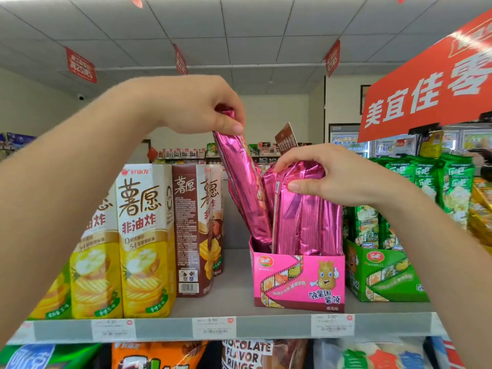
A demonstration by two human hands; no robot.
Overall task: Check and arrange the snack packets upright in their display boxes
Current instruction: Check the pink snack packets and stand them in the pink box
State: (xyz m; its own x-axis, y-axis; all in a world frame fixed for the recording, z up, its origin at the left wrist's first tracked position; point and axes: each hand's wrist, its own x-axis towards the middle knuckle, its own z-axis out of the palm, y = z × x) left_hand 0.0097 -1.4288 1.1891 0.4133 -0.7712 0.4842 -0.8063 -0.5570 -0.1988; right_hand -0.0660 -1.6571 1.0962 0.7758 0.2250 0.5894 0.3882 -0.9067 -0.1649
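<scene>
A pink display box (298, 282) stands on the top shelf, right of centre. Several shiny pink snack packets (308, 222) stand upright in it. My right hand (324, 174) grips the tops of those packets, thumb in front. My left hand (194, 105) pinches the top end of one more pink packet (241, 187). That packet leans to the left, with its lower end inside the box's left side.
Tall yellow and brown chip boxes (145, 241) stand left of the pink box. A green display box (380, 272) with green packets sits to its right. A grey shelf edge (266, 327) carries price tags. A red sign (431, 83) hangs at upper right.
</scene>
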